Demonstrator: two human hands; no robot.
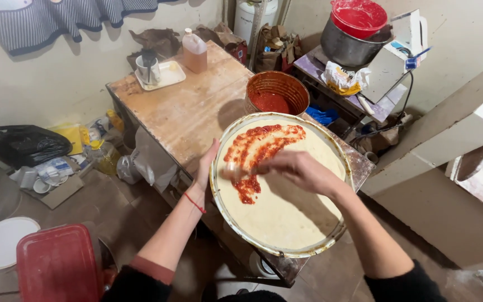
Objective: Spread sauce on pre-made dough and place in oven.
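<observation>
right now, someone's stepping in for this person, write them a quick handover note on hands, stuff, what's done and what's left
Left hand: flat against the left rim of the round pan, steadying it.
Right hand: over the dough, holding a blurred utensil in the sauce; kind unclear.
Tomato sauce: spread across the upper left of the dough only.
Sauce tin: open, just behind the pan on the wooden table.
Left: most of the dough is bare.

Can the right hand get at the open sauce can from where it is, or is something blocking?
Probably yes. The right hand is over the dough, and the sauce can stands open just beyond the pan rim, with nothing visible between them.
</observation>
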